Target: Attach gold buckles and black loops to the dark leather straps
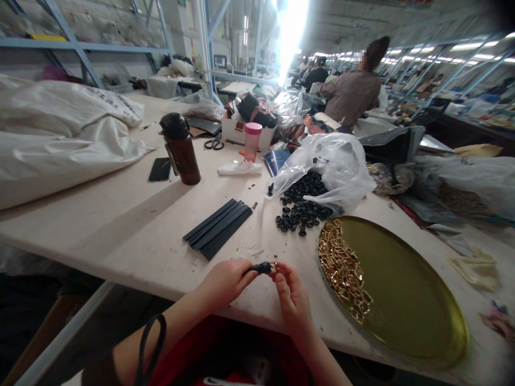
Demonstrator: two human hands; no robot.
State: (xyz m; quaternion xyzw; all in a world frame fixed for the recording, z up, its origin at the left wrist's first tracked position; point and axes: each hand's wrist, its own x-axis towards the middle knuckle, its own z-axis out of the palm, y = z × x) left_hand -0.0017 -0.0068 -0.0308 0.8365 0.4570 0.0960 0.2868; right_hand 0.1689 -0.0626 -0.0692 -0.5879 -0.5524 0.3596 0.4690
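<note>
Close to the table's front edge, my left hand pinches a small dark loop piece. My right hand has its fingertips on a gold metal buckle at the right end of that piece, so the two hands meet around it. How the piece and the buckle are joined is too small to tell. Several flat black strips lie in a bundle just beyond my left hand. Farther back, small black rings spill from a clear plastic bag. Gold buckles are heaped on the left side of a round gold-green tray.
A dark brown bottle, a phone, scissors and a pink cup stand or lie farther back. White sacking covers the left side. A person is in the background.
</note>
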